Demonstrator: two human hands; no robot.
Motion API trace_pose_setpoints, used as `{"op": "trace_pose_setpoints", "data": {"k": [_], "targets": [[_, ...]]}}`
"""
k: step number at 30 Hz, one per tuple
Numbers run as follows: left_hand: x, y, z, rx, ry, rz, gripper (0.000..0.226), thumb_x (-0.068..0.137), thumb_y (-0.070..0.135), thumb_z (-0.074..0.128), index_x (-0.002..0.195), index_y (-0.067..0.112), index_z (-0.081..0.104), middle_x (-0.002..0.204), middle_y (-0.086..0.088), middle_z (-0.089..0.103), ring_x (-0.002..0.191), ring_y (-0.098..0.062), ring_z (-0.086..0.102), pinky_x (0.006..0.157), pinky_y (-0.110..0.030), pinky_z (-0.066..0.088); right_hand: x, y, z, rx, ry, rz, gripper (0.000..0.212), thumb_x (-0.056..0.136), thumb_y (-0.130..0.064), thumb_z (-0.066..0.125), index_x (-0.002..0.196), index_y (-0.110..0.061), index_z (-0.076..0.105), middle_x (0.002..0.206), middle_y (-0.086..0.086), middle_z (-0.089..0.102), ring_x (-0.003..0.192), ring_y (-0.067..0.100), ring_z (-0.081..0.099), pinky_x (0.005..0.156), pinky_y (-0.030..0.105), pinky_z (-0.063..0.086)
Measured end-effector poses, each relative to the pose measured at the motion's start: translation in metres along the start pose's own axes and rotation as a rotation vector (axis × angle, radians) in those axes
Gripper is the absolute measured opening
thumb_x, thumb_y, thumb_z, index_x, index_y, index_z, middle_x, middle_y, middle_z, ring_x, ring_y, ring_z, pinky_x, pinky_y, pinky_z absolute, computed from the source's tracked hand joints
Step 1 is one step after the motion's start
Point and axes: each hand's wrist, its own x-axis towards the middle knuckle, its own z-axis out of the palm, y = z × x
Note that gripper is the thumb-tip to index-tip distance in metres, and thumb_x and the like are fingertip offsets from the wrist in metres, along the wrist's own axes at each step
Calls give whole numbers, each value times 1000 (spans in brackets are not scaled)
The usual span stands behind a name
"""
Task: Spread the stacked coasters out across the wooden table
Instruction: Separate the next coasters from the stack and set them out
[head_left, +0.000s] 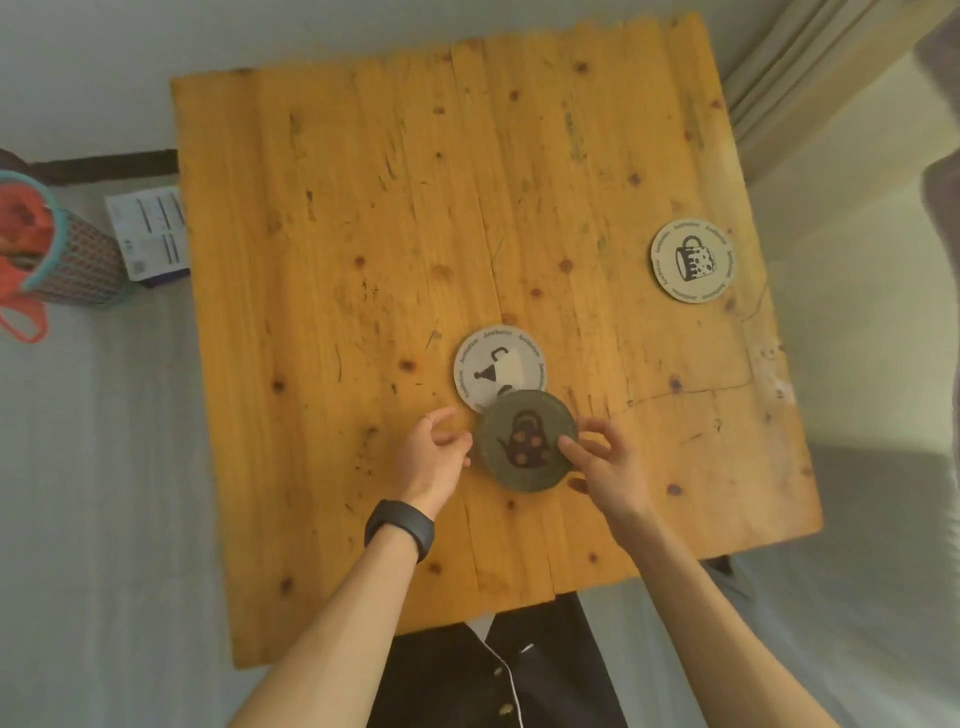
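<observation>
Coasters lie in three spots across the wooden table (363, 208) as I look down from my head camera. A dark green coaster (525, 441) with a spotted teapot design sits near the table's front middle, and I hold it between both hands. My right hand (605, 460) pinches its right edge, with the thumb on top of the rim and the fingers curled at the side and beneath. My left hand (434, 452) curls loosely beside the left edge, fingertips touching or almost touching the rim; I cannot tell whether it truly grips. A black band (400, 529) wraps my left wrist. The green coaster overlaps the near edge of a pale coaster (496, 364) printed with a dark kettle figure and lettering around the rim, lying flat just beyond it. Another pale coaster (693, 260), showing a spotted mug, lies well apart near the right edge of the table. Off the table to the left stand a mesh basket (67, 260) with a teal rim and a printed box (150, 234).
</observation>
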Motion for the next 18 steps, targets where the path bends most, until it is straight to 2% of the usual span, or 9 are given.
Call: {"op": "trace_pose_setpoints", "data": {"k": [4, 6, 8, 9, 13, 16, 18], "targets": [[-22, -28, 8, 119, -188, -74, 29, 89, 31, 67, 117, 28, 62, 108, 4, 66, 85, -14, 67, 76, -33, 54, -20, 28, -20, -79, 48, 42, 12, 96, -22, 68, 105, -23, 61, 99, 1, 76, 87, 17, 70, 71, 36, 55], [-32, -36, 18, 243, -143, -30, 27, 88, 32, 67, 114, 26, 63, 109, 7, 66, 90, -11, 61, 71, -26, 47, -25, 43, -26, -250, 95, 11, 16, 95, -25, 68, 110, -24, 60, 103, -1, 73, 79, 10, 68, 58, 26, 56], [-41, -38, 31, 306, -64, 12, 27, 88, 33, 66, 114, 25, 62, 107, 8, 66, 91, -12, 61, 70, -26, 45, -24, 55, -30, -399, 163, -32, 22, 95, -28, 68, 116, -24, 60, 104, -3, 68, 73, 5, 63, 44, 14, 46], [-44, -38, 38, 327, -42, 29, 27, 88, 33, 67, 114, 25, 61, 106, 7, 66, 91, -13, 62, 71, -27, 47, -21, 61, -33, -438, 186, -70, 24, 95, -29, 68, 117, -23, 61, 103, -3, 67, 75, 7, 63, 46, 14, 45], [-55, -40, 63, 351, 20, 29, 26, 90, 24, 66, 114, 20, 59, 102, 3, 67, 90, -16, 63, 71, -27, 48, -11, 69, -34, -595, 189, -188, 25, 95, -30, 67, 118, -22, 63, 94, -9, 64, 90, 21, 66, 74, 33, 48], [-62, -46, 70, 325, 101, -6, 21, 91, 22, 64, 111, 17, 60, 102, 2, 69, 87, -16, 62, 70, -27, 48, -8, 69, -36, -649, 161, -240, 27, 95, -29, 65, 121, -21, 63, 100, -4, 66, 95, 24, 65, 84, 38, 51], [-64, -48, 73, 321, 130, -28, 18, 92, 22, 64, 109, 17, 62, 102, 3, 69, 84, -14, 61, 67, -23, 45, -6, 69, -40, -680, 147, -258, 29, 94, -30, 65, 122, -20, 63, 108, 3, 67, 98, 27, 65, 85, 38, 52]]}}
